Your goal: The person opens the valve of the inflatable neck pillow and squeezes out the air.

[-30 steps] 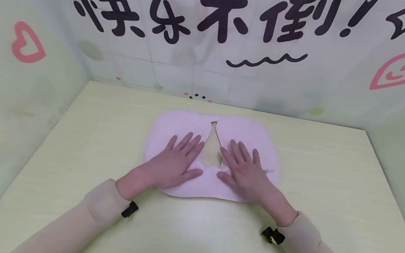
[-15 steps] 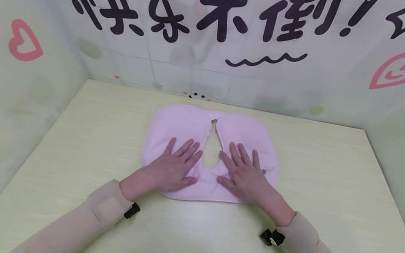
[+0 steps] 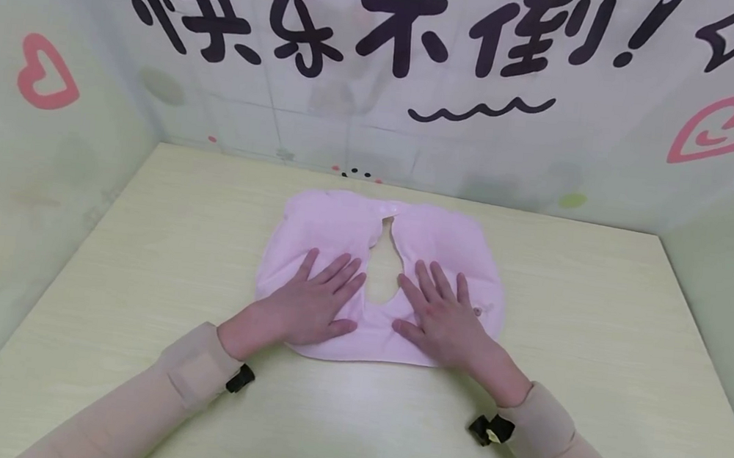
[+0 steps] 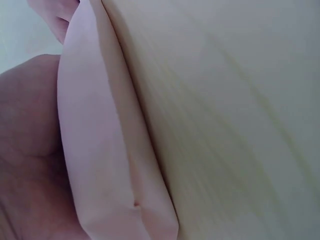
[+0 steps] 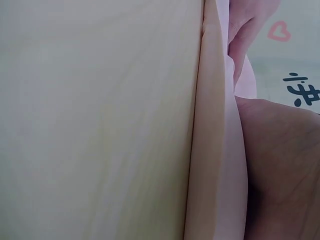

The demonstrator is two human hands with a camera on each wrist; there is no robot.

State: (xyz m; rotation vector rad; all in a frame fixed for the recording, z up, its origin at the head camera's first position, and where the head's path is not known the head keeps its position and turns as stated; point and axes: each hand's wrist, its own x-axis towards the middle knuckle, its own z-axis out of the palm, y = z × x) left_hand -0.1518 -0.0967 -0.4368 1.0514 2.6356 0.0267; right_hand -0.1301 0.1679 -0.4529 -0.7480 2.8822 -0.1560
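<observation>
A pink inflatable neck pillow (image 3: 331,218) lies on the table, its two arms meeting at the far side around an opening in the middle. My left hand (image 3: 313,305) rests on its left half, fingers spread. On the right half lies my right hand (image 3: 447,321), fingers likewise straight and apart. A small round valve (image 3: 478,311) shows beside the right hand. In the left wrist view, the seamed near edge of the pillow (image 4: 92,115) stands up beside the palm (image 4: 30,135). The right wrist view has that edge of the pillow (image 5: 232,165) next to the right palm (image 5: 285,160).
The pale wood-grain table (image 3: 348,426) extends around the pillow. A printed wall (image 3: 362,140) with black characters closes off the back, and side walls stand left and right. Each sleeve cuff carries a small black clip (image 3: 240,378).
The pillow's far part has puffed up and creased, and its middle opening looks rounder. My left hand has shifted slightly toward the near edge. The valve has come into view beside my right hand.
</observation>
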